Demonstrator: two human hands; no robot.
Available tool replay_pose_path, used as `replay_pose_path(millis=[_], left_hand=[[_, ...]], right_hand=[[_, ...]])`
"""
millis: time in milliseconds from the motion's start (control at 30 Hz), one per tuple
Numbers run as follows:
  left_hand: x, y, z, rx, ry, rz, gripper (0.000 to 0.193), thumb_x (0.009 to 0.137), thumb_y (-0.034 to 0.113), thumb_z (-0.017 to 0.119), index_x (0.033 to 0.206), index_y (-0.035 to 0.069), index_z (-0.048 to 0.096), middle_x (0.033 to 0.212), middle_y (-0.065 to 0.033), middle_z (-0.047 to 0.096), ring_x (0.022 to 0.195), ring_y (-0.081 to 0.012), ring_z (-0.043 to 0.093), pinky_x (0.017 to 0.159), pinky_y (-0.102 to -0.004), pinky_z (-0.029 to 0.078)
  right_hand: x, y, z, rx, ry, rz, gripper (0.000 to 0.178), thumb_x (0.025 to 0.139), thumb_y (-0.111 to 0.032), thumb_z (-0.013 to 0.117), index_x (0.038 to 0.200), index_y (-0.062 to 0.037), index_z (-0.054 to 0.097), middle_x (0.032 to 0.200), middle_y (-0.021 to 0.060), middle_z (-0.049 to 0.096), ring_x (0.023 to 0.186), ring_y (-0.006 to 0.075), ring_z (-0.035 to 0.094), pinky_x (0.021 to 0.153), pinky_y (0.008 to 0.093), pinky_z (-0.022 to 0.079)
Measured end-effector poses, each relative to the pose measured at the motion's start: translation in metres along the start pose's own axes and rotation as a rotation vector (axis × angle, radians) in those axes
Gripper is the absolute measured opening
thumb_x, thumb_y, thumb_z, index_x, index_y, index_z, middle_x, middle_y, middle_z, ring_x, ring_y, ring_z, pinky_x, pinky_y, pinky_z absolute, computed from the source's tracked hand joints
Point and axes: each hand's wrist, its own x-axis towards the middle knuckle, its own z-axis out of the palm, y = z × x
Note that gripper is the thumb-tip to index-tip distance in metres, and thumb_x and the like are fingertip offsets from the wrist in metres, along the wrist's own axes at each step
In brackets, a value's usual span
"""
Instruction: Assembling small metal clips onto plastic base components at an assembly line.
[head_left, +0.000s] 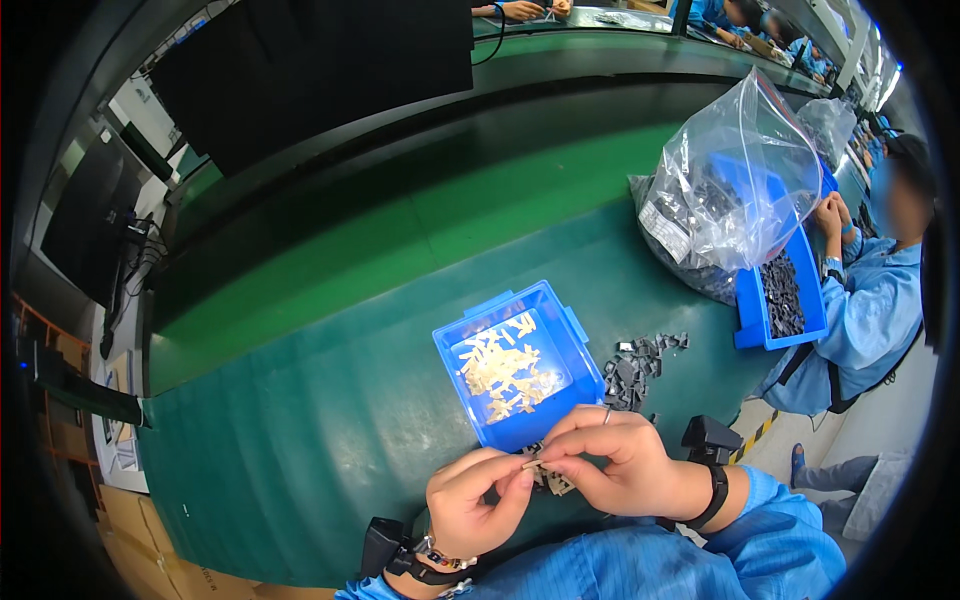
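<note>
Close to my body, my left hand (475, 500) and my right hand (620, 462) meet fingertip to fingertip. Both are closed in a pinch on one small, thin beige piece (532, 464), mostly covered by the fingers. Just under the hands lies a heap of small beige and dark pieces (556, 484), partly hidden. Directly beyond them stands a blue plastic bin (562, 345) holding many cream-coloured flat strips (495, 370). To the right of that bin, a loose pile of dark grey plastic pieces (632, 372) is spread on the green mat.
A large clear plastic bag (735, 180) of dark parts stands at the far right. Beside it is a second blue bin (752, 325) with black pieces, where a co-worker in blue (870, 300) sits. A dark panel (320, 80) overhangs the green table (300, 440) at the back.
</note>
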Motion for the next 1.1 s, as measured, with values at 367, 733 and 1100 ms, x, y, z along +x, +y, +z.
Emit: replay_pose_path(millis=[367, 733, 1100], left_hand=[[-0.004, -0.006, 0.005, -0.174, 0.039, -0.149, 0.007, 0.082, -0.005, 0.068, 0.089, -0.003, 0.067, 0.077, -0.0086, 0.066, 0.059, -0.0087, 0.058, 0.051, -0.0215, 0.044], [0.003, -0.001, 0.006, 0.155, 0.046, -0.011, 0.006, 0.082, -0.005, 0.065, 0.086, -0.002, 0.066, 0.071, -0.008, 0.067, 0.054, -0.0147, 0.064, 0.05, -0.0246, 0.049], [0.0, 0.0, 0.009, 0.143, 0.072, -0.073, 0.003, 0.083, -0.004, 0.065, 0.086, -0.003, 0.066, 0.072, -0.0085, 0.067, 0.055, -0.0122, 0.065, 0.049, -0.0235, 0.048]], right_hand=[[0.007, 0.002, 0.004, -0.442, 0.001, -0.239, 0.018, 0.073, -0.005, 0.074, 0.09, -0.0072, 0.071, 0.093, 0.0037, 0.063, 0.082, 0.0224, 0.061, 0.07, 0.0337, 0.048], [0.01, 0.003, 0.007, -0.678, -0.009, -0.378, 0.025, 0.064, -0.003, 0.067, 0.089, -0.0053, 0.067, 0.093, 0.005, 0.062, 0.079, 0.0232, 0.058, 0.065, 0.0336, 0.043], [0.01, 0.01, 0.008, -0.723, 0.044, -0.318, 0.023, 0.065, -0.006, 0.068, 0.088, -0.0072, 0.065, 0.089, 0.0045, 0.06, 0.081, 0.0233, 0.057, 0.068, 0.0352, 0.044]])
